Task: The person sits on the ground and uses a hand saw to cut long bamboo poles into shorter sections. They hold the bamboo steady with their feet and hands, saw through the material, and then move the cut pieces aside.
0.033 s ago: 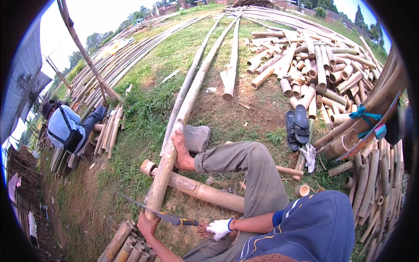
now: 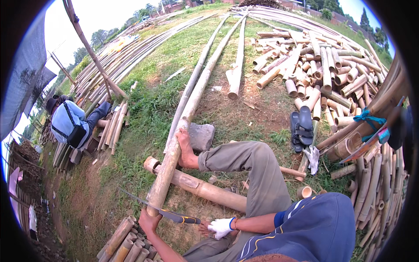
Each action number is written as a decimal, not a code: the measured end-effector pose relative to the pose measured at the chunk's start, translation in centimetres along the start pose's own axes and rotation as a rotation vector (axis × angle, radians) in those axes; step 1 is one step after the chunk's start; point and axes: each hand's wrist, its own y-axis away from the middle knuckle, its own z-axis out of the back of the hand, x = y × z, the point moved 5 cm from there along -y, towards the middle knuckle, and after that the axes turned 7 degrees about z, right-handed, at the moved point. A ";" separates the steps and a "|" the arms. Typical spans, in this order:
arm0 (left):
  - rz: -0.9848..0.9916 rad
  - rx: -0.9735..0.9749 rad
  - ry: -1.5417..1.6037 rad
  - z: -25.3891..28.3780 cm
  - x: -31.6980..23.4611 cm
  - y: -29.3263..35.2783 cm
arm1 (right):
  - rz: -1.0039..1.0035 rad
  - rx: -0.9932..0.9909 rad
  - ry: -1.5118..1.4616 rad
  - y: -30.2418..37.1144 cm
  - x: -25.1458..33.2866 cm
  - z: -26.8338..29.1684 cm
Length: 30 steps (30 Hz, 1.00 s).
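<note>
A long bamboo pole (image 2: 163, 185) slants away from me, its near part resting across a thick bamboo log (image 2: 209, 193). My bare left hand (image 2: 149, 221) is wrapped round the pole's near end. In a white glove, my right hand (image 2: 221, 227) is closed at the black and orange handle of a hand saw (image 2: 181, 218). The saw's thin blade lies across the pole just beyond my left hand, pointing left. My bare foot (image 2: 187, 150) presses against the pole farther up. How deep the blade sits in the bamboo is hidden.
Cut bamboo pieces (image 2: 318, 65) are heaped at the far right; more bundles (image 2: 126, 244) lie at the lower left. Black sandals (image 2: 302, 129) and a white glove (image 2: 312, 159) lie right. A stone (image 2: 201, 136) touches my foot. Another person (image 2: 72, 124) sits left.
The whole view has shifted slightly, moving the scene a little to the right. Both hands, the saw and the pole keep nearly the same places relative to one another.
</note>
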 end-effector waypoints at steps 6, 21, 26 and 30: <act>0.042 0.029 -0.065 0.4 -1.4 -0.4 | 0.036 -0.034 0.036 0.0 -0.2 0.7; 0.072 0.069 -0.145 0.0 -1.2 -1.0 | 0.107 -0.078 0.053 0.4 0.6 2.0; 0.101 0.133 -0.135 0.1 -1.6 -1.0 | 0.072 -0.008 0.033 -0.4 -0.2 1.6; 0.067 0.053 -0.105 0.2 -1.7 -0.7 | 0.058 0.018 0.033 -0.4 0.1 1.7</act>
